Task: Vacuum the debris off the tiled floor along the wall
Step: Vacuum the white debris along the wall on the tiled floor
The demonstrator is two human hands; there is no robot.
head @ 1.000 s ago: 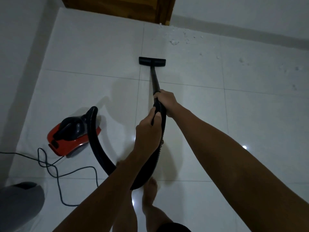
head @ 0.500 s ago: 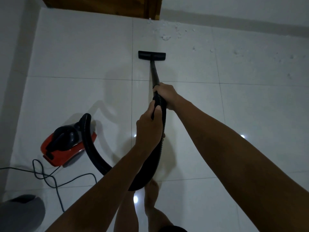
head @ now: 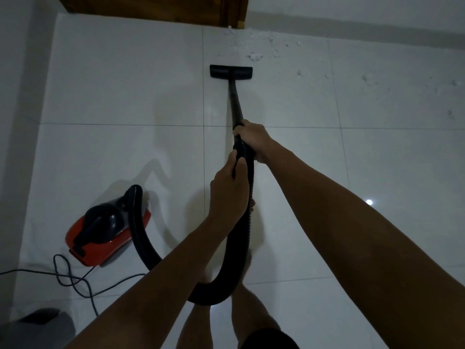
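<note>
A black floor nozzle (head: pixel 231 72) on a black wand (head: pixel 236 104) lies flat on the white tiled floor (head: pixel 125 84), just short of white debris (head: pixel 255 56) scattered along the far wall. My right hand (head: pixel 254 139) grips the wand where it meets the ribbed hose. My left hand (head: pixel 230 192) grips the black hose (head: pixel 141 238) just below. The hose loops down past my legs to the red and black vacuum body (head: pixel 100 233) at the left.
More crumbs (head: pixel 367 79) trail to the right along the wall's base. A wooden door frame (head: pixel 156 8) stands at the top. The black power cord (head: pixel 73 280) coils on the floor by the vacuum. A grey object (head: pixel 32 326) sits at bottom left. My bare feet stand below.
The nozzle has moved forward, closer to the debris by the wall, and the view has stepped with it. Both hands keep the same hold.
</note>
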